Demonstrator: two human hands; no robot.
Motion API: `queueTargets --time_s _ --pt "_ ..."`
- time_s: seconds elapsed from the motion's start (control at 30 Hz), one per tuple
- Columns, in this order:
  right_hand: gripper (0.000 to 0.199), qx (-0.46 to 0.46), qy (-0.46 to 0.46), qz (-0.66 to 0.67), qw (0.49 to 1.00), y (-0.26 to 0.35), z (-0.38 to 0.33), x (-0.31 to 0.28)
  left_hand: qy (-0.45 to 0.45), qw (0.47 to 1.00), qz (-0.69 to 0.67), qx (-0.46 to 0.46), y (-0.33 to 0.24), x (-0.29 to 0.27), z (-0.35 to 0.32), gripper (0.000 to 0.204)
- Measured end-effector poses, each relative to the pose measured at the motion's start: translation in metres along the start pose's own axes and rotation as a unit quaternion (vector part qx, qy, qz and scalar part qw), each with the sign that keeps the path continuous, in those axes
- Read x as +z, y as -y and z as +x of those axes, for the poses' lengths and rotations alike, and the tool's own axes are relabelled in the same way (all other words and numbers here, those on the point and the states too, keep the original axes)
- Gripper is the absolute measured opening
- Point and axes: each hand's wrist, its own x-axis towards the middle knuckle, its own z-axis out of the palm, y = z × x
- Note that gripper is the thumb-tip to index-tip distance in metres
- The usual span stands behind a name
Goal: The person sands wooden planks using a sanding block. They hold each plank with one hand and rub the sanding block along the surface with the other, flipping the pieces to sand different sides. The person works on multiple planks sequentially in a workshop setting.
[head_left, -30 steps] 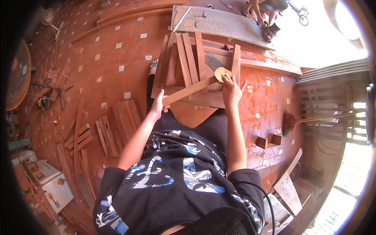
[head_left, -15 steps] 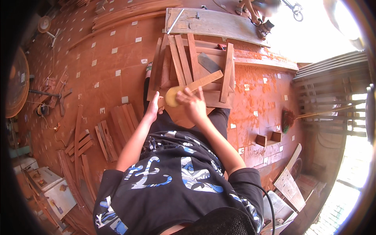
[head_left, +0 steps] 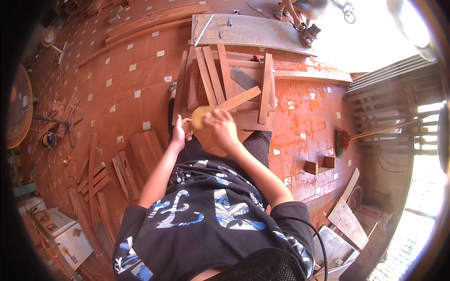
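A narrow light wooden strip (head_left: 241, 99) slants over the workpieces in front of me. My left hand (head_left: 179, 133) is closed round its near end. Against the strip, my right hand (head_left: 221, 124) presses a round yellowish disc (head_left: 199, 118) that looks like sandpaper, its fingers curled over the disc's edge. The disc hides part of the strip between my hands. Beyond them stands a stack of reddish wooden panels (head_left: 190, 100), with several loose strips (head_left: 225, 70) and a flat grey piece (head_left: 244, 78) on top.
A long board (head_left: 253, 32) lies past the stack, where another person's hand and sandalled feet (head_left: 309, 35) show. Wood pieces (head_left: 125, 175) lie on the tiled floor at left, near a standing fan (head_left: 18, 110). At right are a broom (head_left: 343, 141) and a small wooden frame (head_left: 320, 166).
The whole view has shifted slightly left and down. My right fingers, spread before, are now more curled over the disc, which looks more tilted. My left hand keeps its hold on the strip.
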Motion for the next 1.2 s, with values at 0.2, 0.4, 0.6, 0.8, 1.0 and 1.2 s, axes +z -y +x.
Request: queueTargets --time_s 0.2,0.4,0.6,0.8,1.0,1.2 --pt "0.042 -0.053 0.090 0.056 0.993 0.001 -0.010 0.008 0.005 1.000 0.005 0.009 -0.003 0.001 -0.002 0.073" --pt "0.034 0.101 -0.107 -0.038 0.988 -0.093 -0.002 -0.019 0.041 0.999 0.008 0.007 0.000 -0.007 0.004 0.073" --pt "0.042 0.156 -0.044 -0.124 0.979 -0.096 -0.002 -0.002 0.036 0.999 0.008 0.006 -0.003 -0.002 0.002 0.073" --pt "0.048 0.046 0.067 -0.055 0.995 0.007 -0.010 0.012 0.034 0.999 0.020 -0.014 -0.002 -0.003 0.003 0.058" --pt "0.027 0.084 0.010 0.222 0.971 0.026 -0.005 -0.023 0.097 0.994 0.006 -0.047 -0.003 -0.017 0.008 0.039" --pt "0.027 0.326 -0.200 0.406 0.830 -0.023 -0.018 -0.010 0.098 0.995 0.022 0.003 -0.014 -0.002 -0.006 0.037"
